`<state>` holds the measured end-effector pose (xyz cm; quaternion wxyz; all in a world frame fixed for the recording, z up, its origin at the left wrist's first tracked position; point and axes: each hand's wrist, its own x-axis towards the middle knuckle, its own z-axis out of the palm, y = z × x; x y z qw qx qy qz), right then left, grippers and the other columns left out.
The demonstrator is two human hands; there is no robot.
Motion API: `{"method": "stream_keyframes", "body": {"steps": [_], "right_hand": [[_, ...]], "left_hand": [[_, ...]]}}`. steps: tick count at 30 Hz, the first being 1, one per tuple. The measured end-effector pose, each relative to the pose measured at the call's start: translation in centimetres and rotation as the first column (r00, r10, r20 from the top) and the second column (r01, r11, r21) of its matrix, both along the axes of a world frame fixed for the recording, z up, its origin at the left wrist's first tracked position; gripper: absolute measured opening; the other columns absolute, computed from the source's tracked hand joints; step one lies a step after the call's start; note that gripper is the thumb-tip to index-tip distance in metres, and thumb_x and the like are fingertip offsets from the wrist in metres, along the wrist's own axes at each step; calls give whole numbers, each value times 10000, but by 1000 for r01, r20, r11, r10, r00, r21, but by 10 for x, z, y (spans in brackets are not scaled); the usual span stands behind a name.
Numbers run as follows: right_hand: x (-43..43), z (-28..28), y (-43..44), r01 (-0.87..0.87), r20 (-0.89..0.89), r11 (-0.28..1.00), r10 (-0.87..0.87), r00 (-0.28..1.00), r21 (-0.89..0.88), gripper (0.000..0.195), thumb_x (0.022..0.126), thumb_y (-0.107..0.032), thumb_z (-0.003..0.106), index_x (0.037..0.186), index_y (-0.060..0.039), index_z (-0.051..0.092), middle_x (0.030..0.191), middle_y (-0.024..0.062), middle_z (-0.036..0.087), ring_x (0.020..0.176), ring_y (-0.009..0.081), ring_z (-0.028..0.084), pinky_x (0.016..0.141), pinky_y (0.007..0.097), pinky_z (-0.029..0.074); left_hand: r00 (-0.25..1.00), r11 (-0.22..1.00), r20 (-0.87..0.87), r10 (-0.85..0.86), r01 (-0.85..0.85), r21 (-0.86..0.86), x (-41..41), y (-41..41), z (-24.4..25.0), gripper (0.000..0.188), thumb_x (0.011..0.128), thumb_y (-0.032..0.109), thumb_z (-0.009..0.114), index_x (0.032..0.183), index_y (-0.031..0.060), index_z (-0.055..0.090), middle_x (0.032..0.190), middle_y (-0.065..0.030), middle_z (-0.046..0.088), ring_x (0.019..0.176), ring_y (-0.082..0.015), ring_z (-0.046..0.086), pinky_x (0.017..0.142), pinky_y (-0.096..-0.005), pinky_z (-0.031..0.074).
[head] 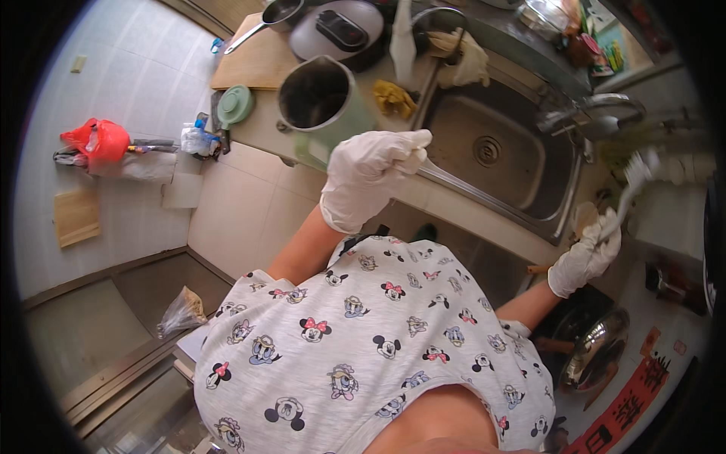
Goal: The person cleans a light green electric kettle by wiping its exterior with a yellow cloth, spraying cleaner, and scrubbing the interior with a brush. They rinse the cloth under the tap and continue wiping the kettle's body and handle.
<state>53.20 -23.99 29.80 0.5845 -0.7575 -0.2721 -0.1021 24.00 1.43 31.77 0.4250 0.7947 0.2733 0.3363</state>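
My left hand, in a white disposable glove, is curled in front of the counter's edge. A tall pale green jug with a dark interior is just beyond it; the hand overlaps the jug's lower part, and whether it grips the jug is hidden. At the right, my gloved right hand is closed around the pale handle of a cleaning brush, whose white bristles point up and away. Between the hands lies a stainless steel sink with a round drain. A yellow cloth sits at its left side.
A rice cooker, a wooden board, a saucepan and a green lid are at the counter's left. A faucet stands behind the sink. A metal-lidded pan is at the lower right.
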Motion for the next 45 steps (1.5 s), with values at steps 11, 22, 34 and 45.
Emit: {"method": "stream_keyframes", "body": {"steps": [11,22,34,45], "right_hand": [[-171,118,268,-270,255,307,944,211,-913,322,898,-87,605,1177,-194,727,780,14,610,722,203,689,578,329,560],[-236,88,347,176,-465,-470,883,69,-865,158,780,-107,713,908,-81,803,859,90,771,824,287,763,626,426,580],[-222,59,328,121,-165,-161,986,-25,-980,146,707,-74,754,845,-30,741,735,88,666,700,264,737,518,379,542],[-206,57,337,236,-214,-196,975,-54,-952,63,717,-73,739,775,-50,731,704,77,692,682,259,738,500,380,525]], "left_hand": [[964,931,265,19,80,-357,-108,103,-38,1049,710,126,913,1547,17,290,1567,-186,404,1353,-303,521,1100,-363,468],[987,977,-108,-120,98,-188,-105,108,-42,1433,569,210,990,1637,-5,59,1692,-210,215,1541,-316,298,1235,-340,314],[989,957,-140,-44,2,-289,-121,99,-39,1361,582,157,993,1628,-19,141,1621,-206,378,1493,-296,389,1216,-345,344],[998,933,-47,-29,10,-359,-112,90,-30,1241,665,86,945,1632,-1,172,1662,-153,335,1498,-221,365,1096,-309,429]]}}
